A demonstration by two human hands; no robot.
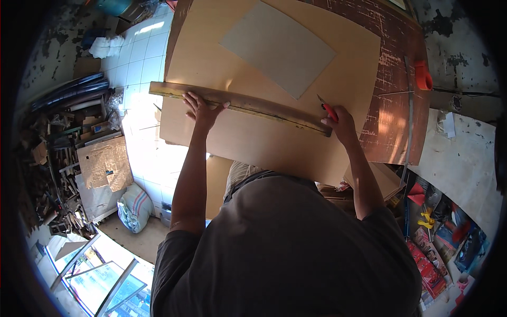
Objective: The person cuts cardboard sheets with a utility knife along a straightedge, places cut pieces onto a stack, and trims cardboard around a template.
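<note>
Left hand [203,110] on the bar [253,105], knife [330,111] in the right hand [342,127]

The left hand is splayed across the bar, fingers and thumb apart, seeming to press rather than grip. The right hand is wrapped around the knife's red handle at the bar's right end; whether its fingers touch the bar, I cannot tell. The knife should be light; hold it by the handle, clear of the blade.

The bar lies across the cardboard [237,134], its left end past the sheet's edge. It looks stiff and could slide, so pressure at 2 spots well apart would steady it. The cardboard lies on the brown table [392,132] and should be light but easily creased: lift it by 2 opposite edges. Beyond the bar, 1 grey board [280,47] rests on it.
</note>
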